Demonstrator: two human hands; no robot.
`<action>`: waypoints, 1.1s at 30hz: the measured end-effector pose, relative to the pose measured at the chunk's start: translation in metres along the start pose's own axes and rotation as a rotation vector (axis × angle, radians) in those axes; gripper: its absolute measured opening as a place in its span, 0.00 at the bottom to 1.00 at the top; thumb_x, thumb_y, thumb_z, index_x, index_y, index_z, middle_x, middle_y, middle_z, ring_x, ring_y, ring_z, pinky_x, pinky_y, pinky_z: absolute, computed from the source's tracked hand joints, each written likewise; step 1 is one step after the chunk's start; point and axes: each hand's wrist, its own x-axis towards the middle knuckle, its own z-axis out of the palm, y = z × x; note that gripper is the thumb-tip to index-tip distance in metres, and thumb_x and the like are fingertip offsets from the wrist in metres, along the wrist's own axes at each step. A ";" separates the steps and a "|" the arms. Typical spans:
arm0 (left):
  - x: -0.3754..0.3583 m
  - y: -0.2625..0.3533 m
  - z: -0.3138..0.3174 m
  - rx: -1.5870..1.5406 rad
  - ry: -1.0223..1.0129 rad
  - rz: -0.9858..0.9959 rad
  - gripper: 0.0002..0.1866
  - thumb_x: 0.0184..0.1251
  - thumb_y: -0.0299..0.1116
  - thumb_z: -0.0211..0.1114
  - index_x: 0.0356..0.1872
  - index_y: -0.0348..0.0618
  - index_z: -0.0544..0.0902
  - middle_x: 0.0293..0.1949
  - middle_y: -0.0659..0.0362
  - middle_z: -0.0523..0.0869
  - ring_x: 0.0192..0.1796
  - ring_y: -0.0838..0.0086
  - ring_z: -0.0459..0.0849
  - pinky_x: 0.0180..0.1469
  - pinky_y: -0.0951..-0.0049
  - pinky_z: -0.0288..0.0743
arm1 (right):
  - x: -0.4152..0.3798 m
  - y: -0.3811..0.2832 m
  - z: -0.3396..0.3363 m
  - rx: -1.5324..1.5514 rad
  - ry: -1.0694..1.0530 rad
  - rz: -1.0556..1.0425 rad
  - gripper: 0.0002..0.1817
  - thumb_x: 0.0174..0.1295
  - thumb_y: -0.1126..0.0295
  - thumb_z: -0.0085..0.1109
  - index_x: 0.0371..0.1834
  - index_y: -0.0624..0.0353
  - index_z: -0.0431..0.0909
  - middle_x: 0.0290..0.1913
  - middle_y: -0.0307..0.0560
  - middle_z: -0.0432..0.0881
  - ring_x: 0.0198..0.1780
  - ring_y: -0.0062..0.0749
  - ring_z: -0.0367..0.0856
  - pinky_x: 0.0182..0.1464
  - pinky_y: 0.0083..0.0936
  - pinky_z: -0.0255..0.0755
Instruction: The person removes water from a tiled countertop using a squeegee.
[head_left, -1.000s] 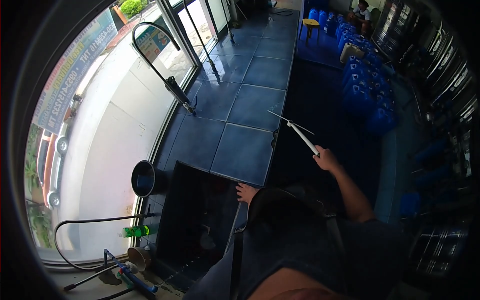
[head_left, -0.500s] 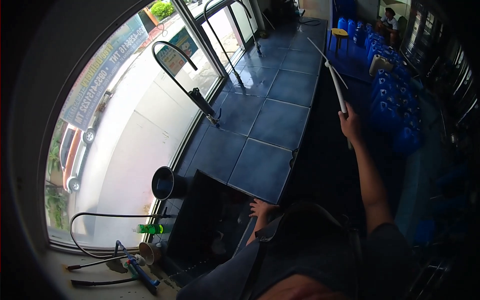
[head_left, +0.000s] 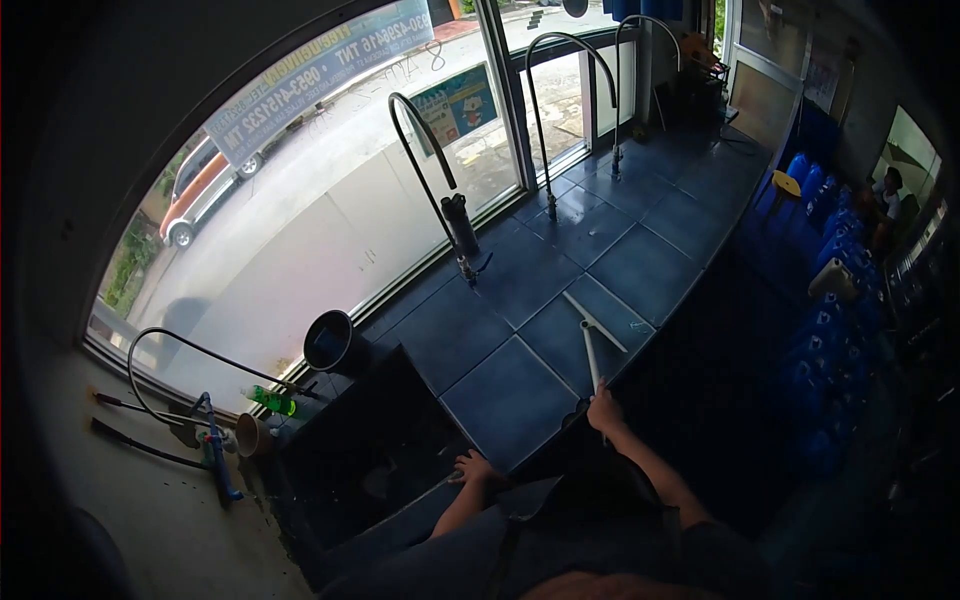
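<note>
My right hand (head_left: 603,410) is wrapped round the pale handle of a squeegee (head_left: 592,350). Its T-shaped head lies over the dark blue tiled counter (head_left: 510,400) near the front edge. My left hand (head_left: 475,467) rests with fingers spread on the rim between the counter and a dark sink basin (head_left: 400,430). Nothing is held in it. A black bucket (head_left: 335,342) stands at the sink's far side by the window, and a green bottle (head_left: 272,401) leans nearby.
Several gooseneck taps rise along the window side, the nearest tap (head_left: 462,240) with a black cylinder. Blue water jugs (head_left: 825,345) line the floor at right. A yellow stool (head_left: 785,185) and a seated person (head_left: 885,205) are farther back. Blue pipes (head_left: 215,450) run along the left wall.
My right hand has brought the squeegee from out over the floor at right down to the counter. My view has turned to the right. The left hand stays at the sink's rim.
</note>
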 end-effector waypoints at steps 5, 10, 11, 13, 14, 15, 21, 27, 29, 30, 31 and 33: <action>0.005 0.000 0.005 0.003 -0.051 0.006 0.72 0.26 0.50 0.86 0.74 0.49 0.44 0.74 0.43 0.48 0.76 0.47 0.49 0.68 0.23 0.43 | -0.038 0.008 0.073 -0.088 -0.194 -0.317 0.33 0.71 0.65 0.43 0.76 0.66 0.46 0.51 0.66 0.77 0.39 0.61 0.81 0.38 0.53 0.75; 0.005 0.000 0.004 0.001 0.010 0.036 0.72 0.26 0.49 0.86 0.75 0.49 0.45 0.74 0.44 0.49 0.76 0.47 0.50 0.68 0.23 0.44 | -0.008 0.025 0.035 -0.104 -0.216 -0.422 0.33 0.70 0.63 0.45 0.76 0.60 0.50 0.48 0.62 0.78 0.39 0.60 0.81 0.40 0.52 0.75; 0.006 0.002 0.004 -0.003 0.005 0.030 0.72 0.26 0.49 0.86 0.75 0.49 0.45 0.74 0.44 0.49 0.76 0.47 0.50 0.68 0.23 0.44 | -0.001 0.030 0.028 -0.108 -0.223 -0.425 0.33 0.70 0.63 0.45 0.76 0.60 0.50 0.48 0.62 0.78 0.39 0.60 0.81 0.40 0.52 0.75; 0.010 0.001 0.006 0.033 -0.015 0.026 0.74 0.26 0.51 0.86 0.76 0.50 0.41 0.74 0.45 0.49 0.76 0.48 0.49 0.66 0.21 0.45 | 0.008 0.038 0.013 -0.094 -0.184 -0.425 0.31 0.70 0.62 0.46 0.76 0.51 0.55 0.48 0.59 0.79 0.42 0.59 0.80 0.44 0.52 0.74; 0.013 0.002 0.008 0.040 -0.017 0.020 0.74 0.26 0.51 0.86 0.76 0.50 0.41 0.74 0.45 0.49 0.76 0.48 0.49 0.66 0.21 0.45 | 0.010 0.040 0.006 -0.104 -0.177 -0.395 0.30 0.70 0.61 0.47 0.75 0.48 0.57 0.48 0.58 0.79 0.43 0.59 0.80 0.45 0.51 0.74; 0.015 0.002 0.010 0.043 -0.011 0.014 0.74 0.27 0.51 0.86 0.76 0.50 0.41 0.74 0.45 0.48 0.76 0.48 0.49 0.66 0.21 0.45 | 0.010 0.041 -0.002 -0.112 -0.172 -0.364 0.29 0.70 0.60 0.48 0.75 0.45 0.59 0.48 0.57 0.79 0.44 0.59 0.80 0.46 0.51 0.74; 0.017 0.003 0.009 0.035 -0.024 0.002 0.74 0.25 0.49 0.86 0.76 0.51 0.42 0.75 0.45 0.47 0.77 0.50 0.48 0.67 0.21 0.43 | 0.012 0.050 -0.003 0.063 -0.168 -0.314 0.29 0.68 0.62 0.54 0.73 0.49 0.63 0.48 0.58 0.80 0.47 0.56 0.80 0.49 0.48 0.74; 0.019 0.002 0.005 0.047 -0.068 0.017 0.75 0.27 0.50 0.86 0.76 0.49 0.40 0.76 0.45 0.46 0.77 0.49 0.46 0.68 0.23 0.43 | 0.035 0.033 -0.096 0.220 0.039 -0.345 0.26 0.67 0.66 0.57 0.68 0.56 0.69 0.44 0.59 0.84 0.45 0.54 0.82 0.47 0.41 0.76; 0.009 0.007 -0.004 0.056 -0.099 0.003 0.75 0.27 0.50 0.86 0.76 0.48 0.40 0.76 0.45 0.46 0.78 0.49 0.45 0.69 0.24 0.43 | 0.060 0.032 -0.120 0.302 0.211 -0.342 0.26 0.67 0.66 0.56 0.69 0.59 0.67 0.46 0.61 0.83 0.46 0.54 0.83 0.47 0.39 0.76; 0.003 0.009 -0.008 0.066 -0.093 0.008 0.75 0.27 0.50 0.86 0.76 0.48 0.40 0.76 0.45 0.46 0.78 0.49 0.45 0.69 0.24 0.43 | 0.070 0.034 -0.128 0.398 0.357 -0.329 0.27 0.68 0.67 0.56 0.69 0.62 0.66 0.48 0.62 0.82 0.47 0.54 0.83 0.47 0.38 0.77; 0.000 0.010 -0.009 0.076 -0.091 0.010 0.74 0.28 0.50 0.86 0.76 0.47 0.40 0.76 0.45 0.46 0.78 0.50 0.45 0.69 0.25 0.43 | 0.082 0.036 -0.135 0.384 0.353 -0.333 0.27 0.68 0.67 0.56 0.69 0.62 0.66 0.48 0.62 0.82 0.47 0.54 0.83 0.47 0.38 0.77; 0.003 0.009 -0.005 0.069 -0.094 0.003 0.74 0.28 0.50 0.86 0.76 0.47 0.41 0.76 0.44 0.46 0.78 0.50 0.46 0.69 0.25 0.44 | 0.110 0.038 -0.150 0.518 0.653 -0.267 0.28 0.70 0.67 0.54 0.70 0.65 0.62 0.53 0.65 0.80 0.49 0.54 0.83 0.48 0.36 0.77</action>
